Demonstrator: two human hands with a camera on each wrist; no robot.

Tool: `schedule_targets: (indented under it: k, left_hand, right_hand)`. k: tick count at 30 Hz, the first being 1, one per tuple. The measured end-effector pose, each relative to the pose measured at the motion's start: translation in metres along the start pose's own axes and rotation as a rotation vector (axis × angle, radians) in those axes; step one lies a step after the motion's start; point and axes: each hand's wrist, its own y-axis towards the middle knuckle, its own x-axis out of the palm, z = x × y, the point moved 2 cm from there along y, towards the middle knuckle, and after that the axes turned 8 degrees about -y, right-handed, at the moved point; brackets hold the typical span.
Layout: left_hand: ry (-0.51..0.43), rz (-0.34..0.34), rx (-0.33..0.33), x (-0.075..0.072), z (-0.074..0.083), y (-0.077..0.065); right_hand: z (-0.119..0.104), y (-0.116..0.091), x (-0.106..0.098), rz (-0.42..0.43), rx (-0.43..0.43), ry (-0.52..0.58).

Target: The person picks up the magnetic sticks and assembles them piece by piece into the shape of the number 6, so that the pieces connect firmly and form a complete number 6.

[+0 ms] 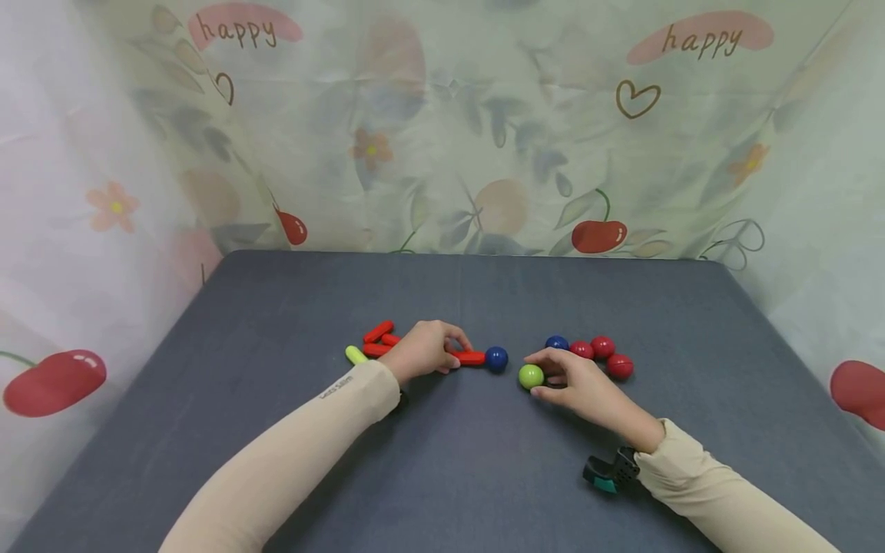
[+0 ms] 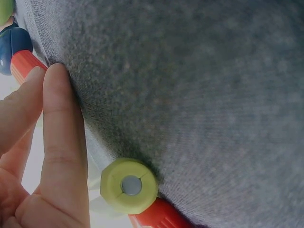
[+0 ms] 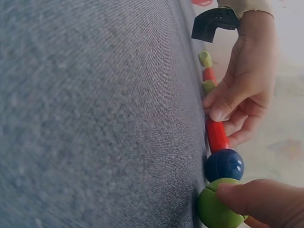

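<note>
Thumb and fingers of my left hand (image 1: pixel 427 349) pinch a red rod (image 1: pixel 472 358) near the middle of the table. The rod's far end meets a dark blue ball (image 1: pixel 496 359); whether they are joined I cannot tell. My right hand (image 1: pixel 584 388) holds a green ball (image 1: pixel 531 376) between thumb and fingers, a little right of the blue ball in the head view. From the right wrist, the thumb lies on the green ball (image 3: pixel 216 211), close to the blue ball (image 3: pixel 224 165). A yellow-green rod (image 2: pixel 129 186) shows its holed end beside the left hand.
Several red rods (image 1: pixel 378 332) lie left of the left hand, with a yellow-green rod (image 1: pixel 356 355) at their near side. Behind the right hand are another blue ball (image 1: pixel 557 343) and red balls (image 1: pixel 619 366). A patterned curtain (image 1: pixel 456 138) hangs past the grey table's (image 1: pixel 442 476) back edge.
</note>
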Motion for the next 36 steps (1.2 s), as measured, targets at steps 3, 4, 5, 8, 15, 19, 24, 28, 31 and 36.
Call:
schedule_targets:
  k: [3,4,5,8,15,19,24,28,31,36]
  left_hand:
    - [0.001,0.002,0.003,0.000,0.000,0.000]
    - [0.000,0.003,0.003,0.000,0.000,0.000]
    - [-0.002,0.003,0.003,0.000,0.000,0.000]
    - [0.001,0.005,-0.001,0.000,0.000,0.000]
    - [0.033,0.014,-0.015,0.000,0.001,0.000]
    - [0.042,0.020,-0.004,0.001,0.001,0.000]
    - [0.034,0.025,0.016,0.001,0.002,-0.001]
    - [0.028,0.021,0.025,0.001,0.003,-0.002]
    - [0.026,0.018,0.020,0.001,0.003,-0.002]
    - [0.044,0.016,0.023,0.000,0.002,-0.001]
  right_hand:
    - [-0.001,0.001,0.000,0.000,0.005,-0.005]
    - [-0.001,0.002,0.000,0.001,0.007,-0.009]
    - [-0.002,0.002,0.000,-0.001,0.011,-0.012]
    - [-0.005,0.004,0.001,-0.008,0.015,-0.008]
    - [-0.024,0.010,0.007,-0.036,-0.011,0.040]
    - [-0.039,0.013,0.012,-0.069,-0.044,0.074]
    - [-0.053,0.018,0.024,-0.107,-0.124,0.089]
    - [-0.060,0.022,0.033,-0.133,-0.172,0.087]
    - [-0.063,0.024,0.037,-0.144,-0.179,0.079]
    - [-0.066,0.025,0.040,-0.152,-0.162,0.052]
